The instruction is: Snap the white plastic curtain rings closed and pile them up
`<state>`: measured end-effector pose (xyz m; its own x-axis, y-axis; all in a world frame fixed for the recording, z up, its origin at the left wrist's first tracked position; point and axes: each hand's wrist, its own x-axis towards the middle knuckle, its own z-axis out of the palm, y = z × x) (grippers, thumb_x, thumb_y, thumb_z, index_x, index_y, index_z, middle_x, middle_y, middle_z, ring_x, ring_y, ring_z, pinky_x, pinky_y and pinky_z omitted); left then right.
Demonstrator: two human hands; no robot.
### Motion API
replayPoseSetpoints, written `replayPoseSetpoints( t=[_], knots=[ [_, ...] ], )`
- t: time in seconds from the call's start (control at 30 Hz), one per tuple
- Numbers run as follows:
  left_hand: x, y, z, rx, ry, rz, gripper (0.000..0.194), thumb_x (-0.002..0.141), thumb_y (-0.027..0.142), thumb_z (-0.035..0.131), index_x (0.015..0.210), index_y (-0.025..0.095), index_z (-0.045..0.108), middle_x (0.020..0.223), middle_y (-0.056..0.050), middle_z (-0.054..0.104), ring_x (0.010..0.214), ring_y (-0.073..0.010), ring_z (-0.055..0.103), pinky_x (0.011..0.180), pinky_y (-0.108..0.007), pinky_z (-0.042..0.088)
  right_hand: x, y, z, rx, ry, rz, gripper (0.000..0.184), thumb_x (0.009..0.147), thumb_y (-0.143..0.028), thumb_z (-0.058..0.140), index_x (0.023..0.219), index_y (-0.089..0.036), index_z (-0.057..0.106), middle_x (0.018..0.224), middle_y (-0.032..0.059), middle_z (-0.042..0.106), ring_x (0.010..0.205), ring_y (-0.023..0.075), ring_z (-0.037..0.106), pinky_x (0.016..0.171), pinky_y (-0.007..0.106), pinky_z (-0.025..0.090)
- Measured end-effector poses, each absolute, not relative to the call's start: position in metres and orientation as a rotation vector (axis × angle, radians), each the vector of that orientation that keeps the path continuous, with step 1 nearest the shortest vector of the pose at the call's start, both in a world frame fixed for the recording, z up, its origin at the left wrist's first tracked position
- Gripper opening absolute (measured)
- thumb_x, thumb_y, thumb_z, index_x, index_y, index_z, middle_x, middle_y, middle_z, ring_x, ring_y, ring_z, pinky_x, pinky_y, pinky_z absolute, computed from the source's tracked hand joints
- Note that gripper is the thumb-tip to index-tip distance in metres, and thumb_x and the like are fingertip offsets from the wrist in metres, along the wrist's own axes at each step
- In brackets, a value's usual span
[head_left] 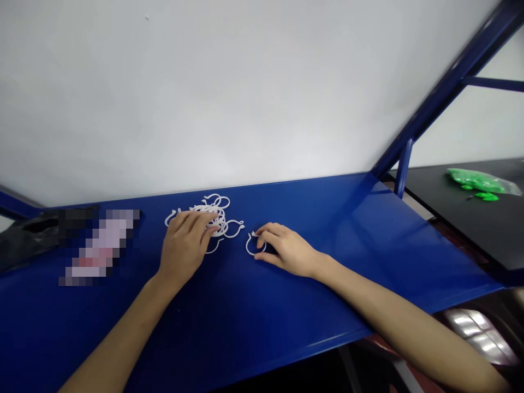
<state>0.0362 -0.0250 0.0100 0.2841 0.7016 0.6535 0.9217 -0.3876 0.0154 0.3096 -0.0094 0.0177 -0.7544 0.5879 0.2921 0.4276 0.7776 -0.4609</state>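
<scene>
Well inside the table's edge, left fingers apart over white rings, right fingers pinched on one ring.

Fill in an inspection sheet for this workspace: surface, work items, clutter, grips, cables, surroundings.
Surface: blue tabletop, smooth and slightly glossy.
Work items: a heap of white rings; one single white ring lies apart, to the heap's right.
Clutter: a black bag-like item at far left; beside it a pixelated item, unidentifiable.
Grips: left grip, a bare hand, is over the heap; right grip, also bare, has its fingers at the single ring. Firmness of hold: cannot tell.
Cables: nothing seen.
Surroundings: white wall behind; blue frame and black table with green pieces at right.
</scene>
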Motion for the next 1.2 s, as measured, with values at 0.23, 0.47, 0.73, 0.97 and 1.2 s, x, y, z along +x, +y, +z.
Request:
replayPoseSetpoints(
  t=[0.23,0.47,0.73,0.97,1.2],
  knots=[
    [0.031,-0.022,0.006,-2.160,-1.646,-0.728,0.036,0.097,0.018,0.040,0.128,0.015,0.058,0.122,-0.013,0.066,0.113,-0.0303,0.058,0.100,-0.046,0.043,0.310,-0.010,0.018,-0.778,-2.540,0.541,0.019,0.095,-0.035,0.065,0.104,-0.018,0.062,0.118,0.0106,0.063,0.110,0.0237,0.062,0.095,0.041,0.052],
    [0.045,-0.035,0.023,-2.210,-1.531,-0.941,0.027,0.096,0.025,0.049,0.119,0.018,0.062,0.116,-0.011,0.068,0.110,-0.0272,0.060,0.103,-0.045,0.044,0.310,-0.014,0.021,-0.750,-2.478,0.587,0.022,0.096,-0.035,0.063,0.110,-0.019,0.058,0.121,0.0114,0.060,0.110,0.0229,0.063,0.095,0.040,0.054],
    [0.086,-0.056,0.022,-2.520,-1.868,-1.199,0.020,0.092,0.040,0.060,0.093,0.023,0.070,0.087,-0.001,0.072,0.080,-0.0175,0.066,0.077,-0.030,0.054,0.301,-0.025,0.021,-0.618,-2.278,0.652,0.031,0.096,-0.030,0.063,0.122,-0.022,0.050,0.127,0.0116,0.058,0.112,0.0210,0.062,0.092,0.038,0.057],
    [0.085,-0.058,0.027,-2.530,-2.041,-1.361,0.020,0.088,0.043,0.063,0.087,0.025,0.071,0.084,0.001,0.071,0.071,-0.0147,0.063,0.069,-0.027,0.052,0.296,-0.029,0.021,-0.713,-2.047,0.750,0.018,0.097,-0.025,0.061,0.114,-0.020,0.061,0.098,0.0042,0.069,0.082,0.0141,0.066,0.077,0.028,0.056],
    [0.087,-0.058,0.026,-2.646,-2.017,-1.460,0.018,0.089,0.040,0.061,0.084,0.025,0.071,0.081,0.001,0.072,0.070,-0.0153,0.064,0.066,-0.027,0.052,0.298,-0.026,0.021,-0.608,-2.091,0.740,0.012,0.100,-0.024,0.055,0.100,-0.019,0.066,0.099,0.0066,0.073,0.089,0.0167,0.067,0.080,0.031,0.054]
  ],
)
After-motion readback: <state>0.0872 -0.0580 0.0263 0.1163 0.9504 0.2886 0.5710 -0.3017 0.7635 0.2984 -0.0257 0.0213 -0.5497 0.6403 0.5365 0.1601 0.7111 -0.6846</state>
